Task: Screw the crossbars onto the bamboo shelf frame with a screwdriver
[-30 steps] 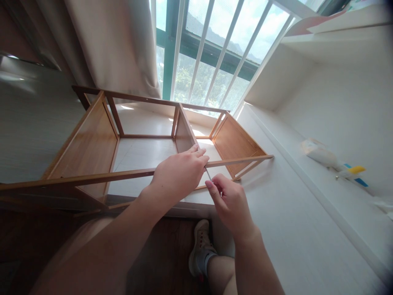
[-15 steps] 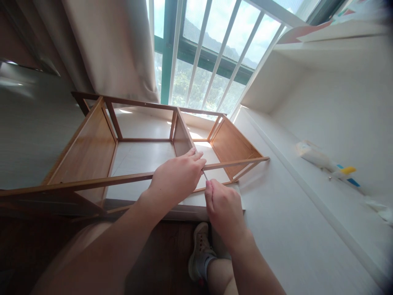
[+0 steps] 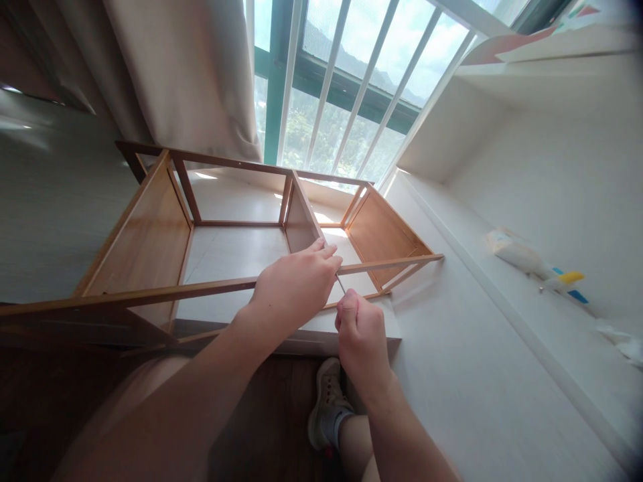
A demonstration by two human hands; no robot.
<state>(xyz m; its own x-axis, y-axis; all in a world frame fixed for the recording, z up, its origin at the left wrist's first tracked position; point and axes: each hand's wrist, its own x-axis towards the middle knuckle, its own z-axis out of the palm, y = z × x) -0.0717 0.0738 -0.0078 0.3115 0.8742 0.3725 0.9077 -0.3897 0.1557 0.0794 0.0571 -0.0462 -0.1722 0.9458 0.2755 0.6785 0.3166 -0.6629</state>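
Note:
A wooden shelf frame (image 3: 185, 290) with panels between its rails lies in front of me. My left hand (image 3: 297, 278) is closed over its near rail, where the middle panel (image 3: 303, 214) meets it. Just right of it, my right hand (image 3: 362, 328) is a fist around what looks like a screwdriver (image 3: 340, 284). Only the thin metal shaft shows, slanting up to the rail beside my left fingers. The fist hides the handle, and the tip's contact with the rail is hidden too.
The frame rests on a pale ledge (image 3: 392, 320) below a barred window (image 3: 346, 87). A curtain (image 3: 175, 73) hangs at left. On the white surface at right lie a plastic bag (image 3: 512, 251) and a yellow-and-blue item (image 3: 570, 278). My shoe (image 3: 327, 395) is below.
My right fist has turned around the shaft, its thumb side now facing more upward. My left hand keeps its grip on the rail. The whole view has shifted slightly.

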